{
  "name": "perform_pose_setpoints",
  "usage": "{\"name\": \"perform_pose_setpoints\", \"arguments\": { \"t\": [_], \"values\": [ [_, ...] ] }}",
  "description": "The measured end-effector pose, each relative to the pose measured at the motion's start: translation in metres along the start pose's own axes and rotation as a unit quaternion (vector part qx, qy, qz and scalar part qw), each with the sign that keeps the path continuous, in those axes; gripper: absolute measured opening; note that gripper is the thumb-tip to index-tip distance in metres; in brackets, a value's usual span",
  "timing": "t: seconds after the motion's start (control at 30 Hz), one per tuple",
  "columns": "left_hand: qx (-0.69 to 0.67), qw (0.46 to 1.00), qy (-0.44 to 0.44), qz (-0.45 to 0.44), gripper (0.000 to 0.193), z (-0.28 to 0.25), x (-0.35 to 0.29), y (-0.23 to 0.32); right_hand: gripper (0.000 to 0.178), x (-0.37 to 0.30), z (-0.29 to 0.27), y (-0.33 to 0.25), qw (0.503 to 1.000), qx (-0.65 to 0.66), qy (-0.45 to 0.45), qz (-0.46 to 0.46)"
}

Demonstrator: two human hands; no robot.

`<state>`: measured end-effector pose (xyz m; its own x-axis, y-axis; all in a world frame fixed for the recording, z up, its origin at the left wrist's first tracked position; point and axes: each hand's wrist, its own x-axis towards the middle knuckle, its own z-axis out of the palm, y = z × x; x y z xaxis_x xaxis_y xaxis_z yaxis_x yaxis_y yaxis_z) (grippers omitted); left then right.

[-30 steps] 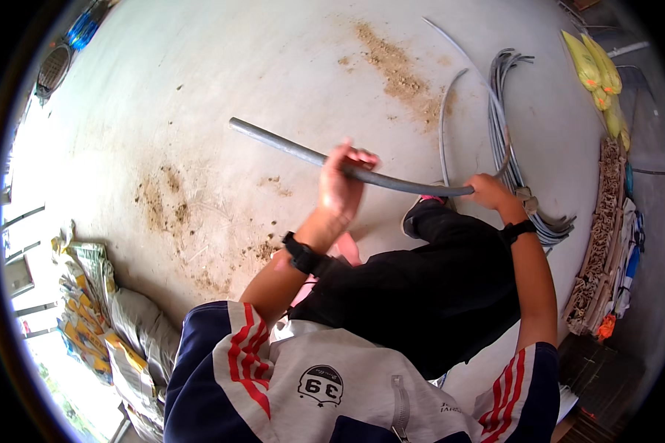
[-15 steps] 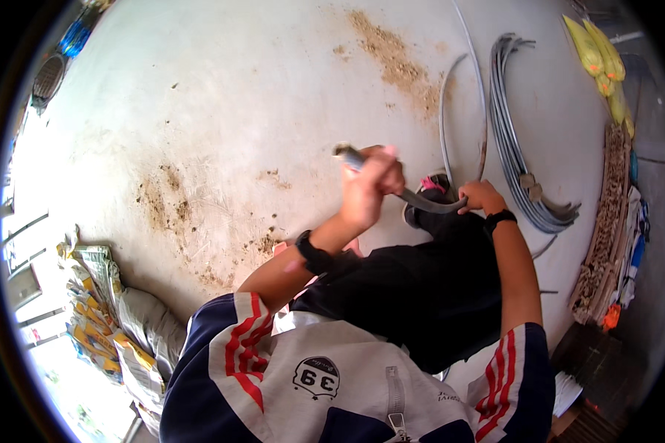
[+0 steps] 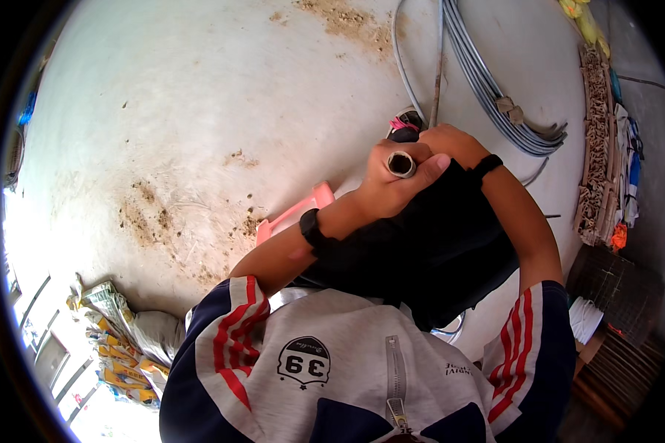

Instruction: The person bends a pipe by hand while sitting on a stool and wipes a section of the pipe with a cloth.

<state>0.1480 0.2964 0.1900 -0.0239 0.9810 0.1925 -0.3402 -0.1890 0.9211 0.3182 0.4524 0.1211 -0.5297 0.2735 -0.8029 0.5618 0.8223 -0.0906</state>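
Note:
My left hand (image 3: 403, 173) is closed around a grey pipe (image 3: 401, 153), whose round hollow end faces up toward me beside my thumb. Right against it, my right hand (image 3: 449, 142) is also closed, with its fingers mostly hidden; the pipe seems to run through it and out along the floor. Both hands are above my black trousers (image 3: 428, 244), close to my shoe (image 3: 404, 124) with pink laces. How the pipe bends between the hands is hidden.
A coil of grey pipe (image 3: 488, 100) lies on the floor at the far right. A pink plastic stool (image 3: 299, 210) stands by my left forearm. Stacked brown material (image 3: 593, 148) lines the right side, with a dark wire cage (image 3: 617, 288) nearer. Sacks (image 3: 129, 332) lie at the left.
My left hand has moved right and nearer to my right hand, turning the pipe's hollow end up toward me. My view has shifted, and more of the pink stool shows.

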Motion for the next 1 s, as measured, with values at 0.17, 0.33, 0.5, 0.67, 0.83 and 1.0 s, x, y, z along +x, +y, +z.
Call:
{"name": "perform_pose_setpoints", "arguments": {
  "t": [0.17,0.33,0.5,0.67,0.83,1.0],
  "values": [
    [-0.021,0.992,0.087,-0.086,0.037,-0.007,-0.005,0.011,0.034,0.014,0.02,0.022,0.997,0.025,0.027,-0.066],
    [-0.193,0.96,0.204,0.004,0.045,-0.113,0.002,0.003,0.047,0.033,0.03,0.021,0.97,0.062,0.188,-0.145],
    [-0.339,0.888,0.31,0.019,0.046,-0.209,-0.024,0.025,0.042,0.042,0.008,0.007,0.975,0.146,0.139,-0.092],
    [-0.371,0.834,0.408,-0.026,0.047,-0.28,-0.043,0.011,0.03,0.059,0.028,0.046,0.952,0.107,0.262,-0.121],
    [-0.253,0.753,0.561,-0.233,0.037,-0.336,-0.069,-0.061,0.026,0.108,0.048,0.052,0.947,0.014,0.295,-0.124],
    [0.068,0.765,0.444,-0.462,0.082,-0.194,-0.065,-0.096,0.022,0.127,0.056,0.04,0.915,-0.007,0.366,-0.173]
  ]
}}
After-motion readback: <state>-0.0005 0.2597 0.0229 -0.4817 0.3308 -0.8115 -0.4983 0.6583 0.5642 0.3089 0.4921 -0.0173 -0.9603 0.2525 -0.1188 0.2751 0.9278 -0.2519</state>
